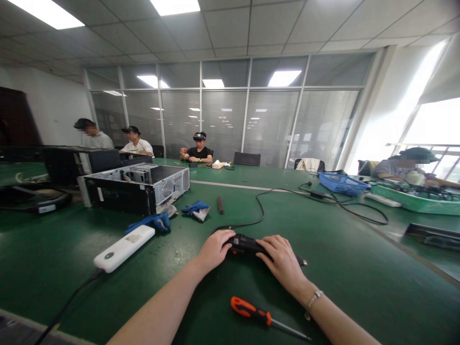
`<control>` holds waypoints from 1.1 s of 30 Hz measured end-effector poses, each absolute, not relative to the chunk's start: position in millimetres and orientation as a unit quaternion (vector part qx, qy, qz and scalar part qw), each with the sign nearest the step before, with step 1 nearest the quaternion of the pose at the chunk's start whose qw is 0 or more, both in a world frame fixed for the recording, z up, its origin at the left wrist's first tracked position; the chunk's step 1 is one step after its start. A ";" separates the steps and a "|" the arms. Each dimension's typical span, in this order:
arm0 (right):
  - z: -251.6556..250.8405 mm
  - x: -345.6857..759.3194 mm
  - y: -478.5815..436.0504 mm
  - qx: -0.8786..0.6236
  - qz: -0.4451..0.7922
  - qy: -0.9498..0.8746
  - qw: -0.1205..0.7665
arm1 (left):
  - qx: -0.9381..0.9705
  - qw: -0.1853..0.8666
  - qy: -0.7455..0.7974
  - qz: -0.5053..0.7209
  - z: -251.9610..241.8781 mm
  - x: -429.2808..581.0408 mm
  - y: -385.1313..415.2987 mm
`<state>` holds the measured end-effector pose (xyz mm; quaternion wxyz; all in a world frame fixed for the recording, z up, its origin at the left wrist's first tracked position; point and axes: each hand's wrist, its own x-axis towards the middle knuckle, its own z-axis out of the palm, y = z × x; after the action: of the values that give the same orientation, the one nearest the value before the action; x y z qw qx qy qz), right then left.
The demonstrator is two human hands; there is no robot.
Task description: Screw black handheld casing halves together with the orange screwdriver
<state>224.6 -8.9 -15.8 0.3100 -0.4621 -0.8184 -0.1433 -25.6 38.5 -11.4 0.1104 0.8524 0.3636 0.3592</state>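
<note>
Containers and hands at a green table [341, 278]. At the right, a green basket [427, 206] is heaped with dark cables [419, 190], by which its rim is partly overtopped. Just beside it, a blue basket [341, 186] is seen at a shallow angle; its contents cannot be made out with certainty. At the left, a computer case [124, 197] is laid flat with its upper side open; metal framing and some wiring are exposed within.

At centre, a black tool [246, 243] is held across the table, nearly level, by both hands; whether it is supported by the surface cannot be told. Its rear end, from which a cord [263, 208] is led away, is enclosed by the left hand [215, 250], with the fingers curved over the top and the thumb set against the near side. The front part is grasped from above by the right hand [283, 261], with the fingers slightly spread and closed around the body; a metal tip is left exposed beyond it. A bracelet [315, 298] is worn on the right wrist.

Nearer the viewer, a screwdriver [251, 310] is laid between the forearms, its shaft pointed to the lower right. To the left, a white power strip [125, 249] is placed near a blue glove [158, 222].
</note>
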 end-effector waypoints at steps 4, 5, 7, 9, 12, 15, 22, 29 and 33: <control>-19.8 222.7 -6.7 -0.465 -0.130 -0.818 0.313 | 0.855 0.113 0.378 0.337 -10.3 -27.1 38.4; -20.0 222.4 -6.6 -0.464 -0.127 -0.818 0.315 | 0.855 0.114 0.380 0.334 -9.6 -27.3 38.4; -19.9 222.2 -6.7 -0.463 -0.124 -0.818 0.317 | 0.856 0.116 0.380 0.330 -8.7 -27.8 38.5; -19.3 222.7 -6.9 -0.461 -0.123 -0.820 0.315 | 0.858 0.117 0.379 0.328 -8.5 -28.3 38.7; -18.4 224.2 -7.1 -0.461 -0.122 -0.823 0.309 | 0.859 0.114 0.374 0.331 -9.5 -28.8 39.0; -18.3 225.7 -7.0 -0.463 -0.123 -0.823 0.306 | 0.860 0.110 0.364 0.341 -10.5 -28.8 39.1; -19.1 225.4 -8.3 -0.467 -0.112 -0.821 0.310 | 0.861 0.119 0.364 0.334 -10.6 -28.3 40.3; -20.9 224.9 -6.5 -0.477 -0.099 -0.816 0.312 | 0.855 0.148 0.375 0.326 -11.3 -27.4 41.9; -20.0 226.2 -5.4 -0.463 -0.101 -0.823 0.313 | 0.854 0.147 0.377 0.328 -12.3 -27.1 43.0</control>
<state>226.2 -5.4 -20.0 0.3129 -0.4634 -0.8229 -0.1010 -27.1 43.0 -12.3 0.1466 0.8537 0.3768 0.3281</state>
